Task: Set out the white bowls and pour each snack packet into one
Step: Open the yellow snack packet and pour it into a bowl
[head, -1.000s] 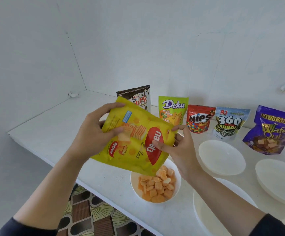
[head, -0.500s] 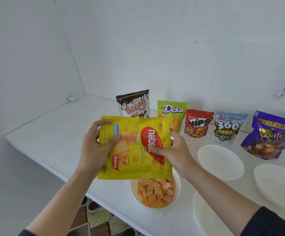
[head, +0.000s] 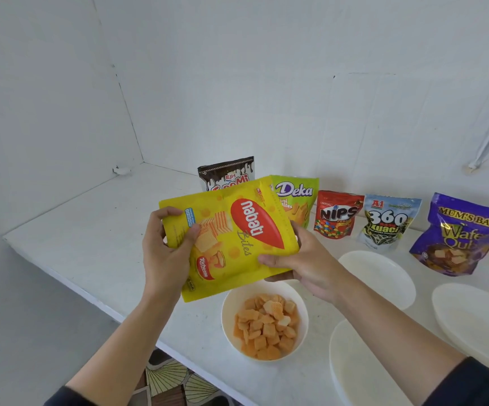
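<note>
I hold the yellow packet just above the filled bowl at its 6 o'clock, left grip pinching one end and right grip clasping the other from beneath, probably because it is emptied and due for the worktop.

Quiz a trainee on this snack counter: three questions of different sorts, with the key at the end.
1. True or false: the left hand and the right hand both grip the yellow Nabati packet.
2. The small bowl nearest that packet holds: A nothing, B orange bites, C sunflower seeds.
3. Fill in: the red packet by the wall reads ____.
Key: 1 true; 2 B; 3 Nips.
</note>
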Tool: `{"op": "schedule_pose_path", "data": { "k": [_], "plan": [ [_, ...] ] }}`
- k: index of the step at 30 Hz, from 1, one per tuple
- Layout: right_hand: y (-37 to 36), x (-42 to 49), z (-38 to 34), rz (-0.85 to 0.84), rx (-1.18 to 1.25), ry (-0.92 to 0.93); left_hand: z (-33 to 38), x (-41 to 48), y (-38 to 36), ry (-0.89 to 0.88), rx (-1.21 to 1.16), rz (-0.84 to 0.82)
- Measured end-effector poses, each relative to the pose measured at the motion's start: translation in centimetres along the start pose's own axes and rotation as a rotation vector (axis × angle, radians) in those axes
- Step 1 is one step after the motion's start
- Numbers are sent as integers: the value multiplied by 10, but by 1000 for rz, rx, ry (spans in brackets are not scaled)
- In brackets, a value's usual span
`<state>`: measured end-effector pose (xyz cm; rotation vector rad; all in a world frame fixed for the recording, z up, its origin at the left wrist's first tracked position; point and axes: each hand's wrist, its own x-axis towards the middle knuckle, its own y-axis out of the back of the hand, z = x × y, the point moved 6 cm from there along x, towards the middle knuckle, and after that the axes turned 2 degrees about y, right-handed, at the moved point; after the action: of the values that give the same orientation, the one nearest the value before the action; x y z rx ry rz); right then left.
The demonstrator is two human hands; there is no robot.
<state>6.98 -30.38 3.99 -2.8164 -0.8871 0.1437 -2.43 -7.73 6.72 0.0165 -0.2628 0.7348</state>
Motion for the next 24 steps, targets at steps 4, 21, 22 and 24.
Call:
{"op": "schedule_pose_path", "data": {
  "k": [4,21,22,24],
  "plan": [
    [16,1,-4,154,-10,66,6,1,-7,24,5,-204],
    [18,12,-26,312,134,209,4,-6,-32,84,286,-697],
    [14,12,-29,290,92,222,12,-4,-37,73,229,-666],
    [5,12,-36,268,-18,249,33,1,-45,13,194,-566]
  ]
}}
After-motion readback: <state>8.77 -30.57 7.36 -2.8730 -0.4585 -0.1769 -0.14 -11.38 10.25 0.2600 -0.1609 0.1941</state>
